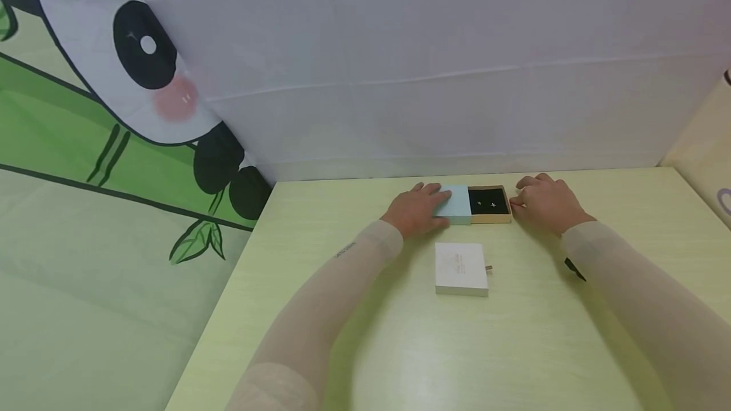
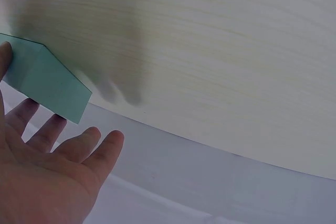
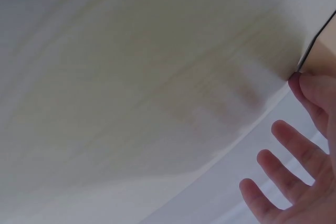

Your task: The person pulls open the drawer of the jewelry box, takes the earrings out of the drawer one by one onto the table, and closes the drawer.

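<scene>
A small drawer-style jewelry box lies near the table's back edge, its light blue sleeve on the left. From the sleeve's right side the tan drawer sticks out, with a black insert bearing two tiny shiny pieces, perhaps earrings. My left hand holds the sleeve, thumb at its front and fingers over the top and far side. At the drawer's right end my right hand pinches with thumb and forefinger; what lies between the tips is mostly hidden. Its other fingers are spread apart.
Nearer on the table lies a closed white box with faint print and a short ribbon tab on its right side. A small black item shows beside the right forearm. White cloth hangs behind the table.
</scene>
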Available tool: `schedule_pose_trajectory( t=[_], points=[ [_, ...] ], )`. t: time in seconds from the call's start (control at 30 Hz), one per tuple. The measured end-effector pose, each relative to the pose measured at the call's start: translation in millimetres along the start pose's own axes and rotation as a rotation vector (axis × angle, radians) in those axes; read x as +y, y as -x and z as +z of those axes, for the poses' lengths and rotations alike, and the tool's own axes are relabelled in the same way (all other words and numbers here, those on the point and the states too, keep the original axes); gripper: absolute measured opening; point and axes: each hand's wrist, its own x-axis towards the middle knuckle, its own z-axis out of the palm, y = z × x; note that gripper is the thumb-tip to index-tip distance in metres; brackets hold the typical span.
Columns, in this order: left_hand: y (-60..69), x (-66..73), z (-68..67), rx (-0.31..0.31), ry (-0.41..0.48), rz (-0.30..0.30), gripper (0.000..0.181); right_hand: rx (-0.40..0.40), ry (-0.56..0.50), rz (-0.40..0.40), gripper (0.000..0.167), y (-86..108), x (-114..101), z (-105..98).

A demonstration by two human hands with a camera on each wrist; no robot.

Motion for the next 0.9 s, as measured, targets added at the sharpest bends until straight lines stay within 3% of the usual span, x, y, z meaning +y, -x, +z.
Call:
schedule_pose_trajectory(
  t=[0.4,0.9],
  points=[
    [-15.0,2.3,-4.7,-0.004,0.005,-0.048,0.079,0.002,-0.007,-0.04,0.024,-18.8,19.7,1.5],
    [-15.2,-4.7,-4.7,-0.018,-0.018,-0.064,0.078,0.019,0.024,-0.08,0.025,-28.3,18.2,4.8]
  ],
)
